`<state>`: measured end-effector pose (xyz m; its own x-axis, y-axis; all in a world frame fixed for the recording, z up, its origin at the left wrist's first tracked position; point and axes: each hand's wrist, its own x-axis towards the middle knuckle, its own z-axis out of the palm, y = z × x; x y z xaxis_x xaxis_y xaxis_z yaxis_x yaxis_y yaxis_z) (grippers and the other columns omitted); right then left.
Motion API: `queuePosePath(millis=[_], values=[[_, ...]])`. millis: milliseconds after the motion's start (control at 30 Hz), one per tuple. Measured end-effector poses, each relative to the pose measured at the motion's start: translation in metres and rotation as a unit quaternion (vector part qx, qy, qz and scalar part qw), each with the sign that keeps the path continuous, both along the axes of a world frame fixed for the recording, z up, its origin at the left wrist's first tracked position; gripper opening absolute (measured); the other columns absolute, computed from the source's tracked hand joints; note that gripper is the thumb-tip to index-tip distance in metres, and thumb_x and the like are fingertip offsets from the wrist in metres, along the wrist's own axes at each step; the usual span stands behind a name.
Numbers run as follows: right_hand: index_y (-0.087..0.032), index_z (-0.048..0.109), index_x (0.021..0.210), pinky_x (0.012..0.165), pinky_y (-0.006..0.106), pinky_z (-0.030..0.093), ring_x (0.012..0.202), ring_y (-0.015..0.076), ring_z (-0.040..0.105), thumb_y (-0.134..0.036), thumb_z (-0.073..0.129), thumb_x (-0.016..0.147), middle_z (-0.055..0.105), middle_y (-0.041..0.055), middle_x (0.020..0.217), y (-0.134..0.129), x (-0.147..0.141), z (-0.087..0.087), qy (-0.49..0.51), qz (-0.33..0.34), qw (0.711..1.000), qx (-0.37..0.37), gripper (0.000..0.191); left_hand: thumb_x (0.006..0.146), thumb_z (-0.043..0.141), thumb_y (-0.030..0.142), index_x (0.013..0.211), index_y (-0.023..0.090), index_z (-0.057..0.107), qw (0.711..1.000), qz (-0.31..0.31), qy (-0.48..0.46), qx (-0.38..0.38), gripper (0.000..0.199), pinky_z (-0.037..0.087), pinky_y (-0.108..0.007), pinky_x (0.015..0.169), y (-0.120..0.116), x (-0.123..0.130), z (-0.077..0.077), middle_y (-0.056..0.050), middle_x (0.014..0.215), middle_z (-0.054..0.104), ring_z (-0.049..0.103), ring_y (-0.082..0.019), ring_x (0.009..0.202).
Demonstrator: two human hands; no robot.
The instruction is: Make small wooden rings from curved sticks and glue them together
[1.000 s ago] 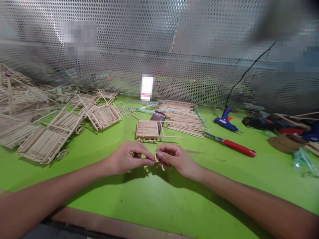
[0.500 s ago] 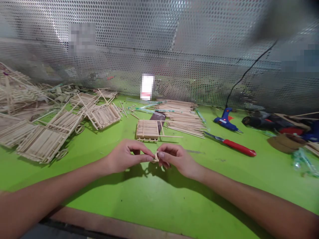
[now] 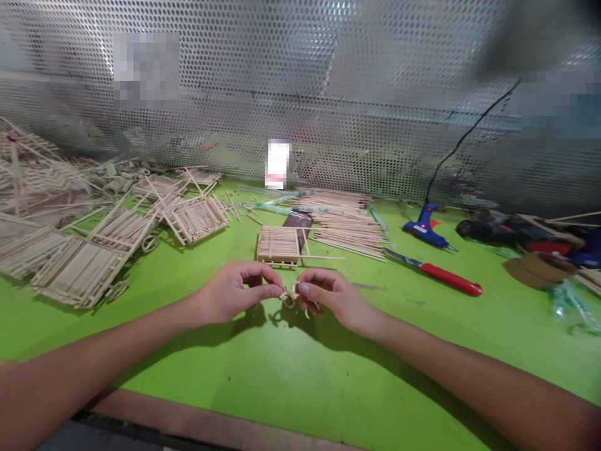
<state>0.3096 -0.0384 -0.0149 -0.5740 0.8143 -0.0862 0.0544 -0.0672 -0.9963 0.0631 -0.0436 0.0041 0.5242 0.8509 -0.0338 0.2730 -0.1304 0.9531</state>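
Note:
My left hand (image 3: 237, 293) and my right hand (image 3: 333, 299) meet just above the green table top (image 3: 263, 376). Both pinch a small pale ring-shaped bamboo piece (image 3: 290, 295) between thumb and fingertips. Part of the piece is hidden by my fingers. Behind my hands lies a small flat panel of glued bamboo sticks (image 3: 278, 245) with one long stick sticking out to the right.
A stack of loose bamboo sticks (image 3: 345, 222) lies at the back centre. Finished stick frames with small wheels (image 3: 94, 257) fill the left side. A red-handled knife (image 3: 439, 274), a blue glue gun (image 3: 425, 232) and dark tools (image 3: 516, 235) lie right. Perforated metal sheet (image 3: 300, 94) forms the back wall.
My hands have drawn slightly apart and lifted a little; the small ring piece shows more plainly between the fingertips than before.

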Motion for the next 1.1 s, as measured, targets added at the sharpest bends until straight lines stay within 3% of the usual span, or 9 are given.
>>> queuePosePath(millis=[300, 700, 867, 967, 1100], values=[[-0.019, 0.071, 0.091, 0.048, 0.023, 0.038, 0.054, 0.0088, 0.055, -0.052, 0.074, 0.091, 0.068, -0.0013, 0.071, 0.002, 0.002, 0.0, 0.001, -0.009, 1.0, -0.017, 0.033, 0.089, 0.071, 0.045, 0.084, 0.017, 0.068, 1.0, -0.014, -0.021, -0.001, 0.029, 0.046, -0.025, 0.052, 0.002, -0.008, 0.003, -0.001, 0.073, 0.064, 0.056, -0.011, 0.057], [-0.017, 0.07, 0.088, 0.048, 0.023, 0.038, 0.054, 0.0081, 0.055, -0.051, 0.074, 0.091, 0.068, -0.0007, 0.071, 0.002, 0.001, 0.001, 0.007, 0.0, 1.0, -0.006, 0.034, 0.093, 0.066, 0.055, 0.091, 0.02, 0.062, 0.992, 0.057, -0.108, 0.004, 0.035, 0.053, -0.031, 0.062, 0.011, -0.019, -0.001, 0.0, 0.074, 0.062, 0.058, -0.013, 0.063], [-0.018, 0.07, 0.088, 0.048, 0.024, 0.037, 0.054, 0.0084, 0.055, -0.052, 0.074, 0.09, 0.068, -0.0005, 0.071, 0.002, 0.002, 0.001, 0.005, 0.002, 1.0, -0.003, 0.034, 0.1, 0.048, 0.057, 0.084, 0.02, 0.06, 0.993, 0.078, 0.03, 0.084, 0.043, 0.049, -0.03, 0.062, 0.027, -0.034, 0.001, -0.001, 0.071, 0.06, 0.058, -0.016, 0.065], [-0.018, 0.07, 0.088, 0.047, 0.024, 0.036, 0.054, 0.0087, 0.054, -0.052, 0.074, 0.09, 0.067, -0.0004, 0.071, 0.002, 0.003, 0.001, 0.001, 0.002, 1.0, -0.004, 0.034, 0.095, 0.061, 0.054, 0.073, 0.019, 0.062, 0.986, 0.089, 0.095, 0.104, 0.041, 0.042, -0.028, 0.056, 0.037, -0.043, 0.001, 0.0, 0.065, 0.059, 0.054, -0.015, 0.06], [-0.018, 0.071, 0.089, 0.047, 0.024, 0.036, 0.054, 0.0087, 0.054, -0.051, 0.074, 0.09, 0.067, -0.0005, 0.07, 0.003, 0.003, -0.001, 0.001, 0.003, 1.0, -0.003, 0.033, 0.086, 0.074, 0.052, 0.08, 0.019, 0.074, 0.988, 0.066, 0.123, 0.07, 0.034, 0.043, -0.028, 0.054, 0.037, -0.044, -0.006, -0.004, 0.072, 0.069, 0.058, -0.015, 0.059]])
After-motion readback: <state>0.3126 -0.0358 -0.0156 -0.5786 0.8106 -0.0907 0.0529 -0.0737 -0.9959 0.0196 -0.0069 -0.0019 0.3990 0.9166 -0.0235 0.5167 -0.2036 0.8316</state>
